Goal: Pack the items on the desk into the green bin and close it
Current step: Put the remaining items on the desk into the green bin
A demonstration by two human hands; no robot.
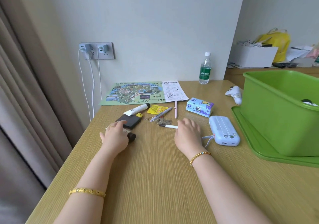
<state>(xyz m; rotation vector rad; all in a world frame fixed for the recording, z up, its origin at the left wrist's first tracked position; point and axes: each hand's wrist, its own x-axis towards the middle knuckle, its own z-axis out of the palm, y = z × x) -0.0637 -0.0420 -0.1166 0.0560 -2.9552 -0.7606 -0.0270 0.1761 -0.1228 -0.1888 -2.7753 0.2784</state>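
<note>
The green bin [279,113] stands open at the right of the tabletop [155,180], resting on its flat green lid [255,142], well apart from the clutter at centre. A power bank [224,130] lies just right of the right hand [187,134], between it and the bin. A small marker pen [168,126] lies crosswise, its long axis left to right, its near end touching the right hand's fingers [185,122], which curl loosely downward, palm down, gripping nothing I can make out. The left hand [114,135] covers a small dark-capped bottle [131,136], fingers spread and reaching toward a black case [128,121]. The right hand seems best placed for the pen.
</note>
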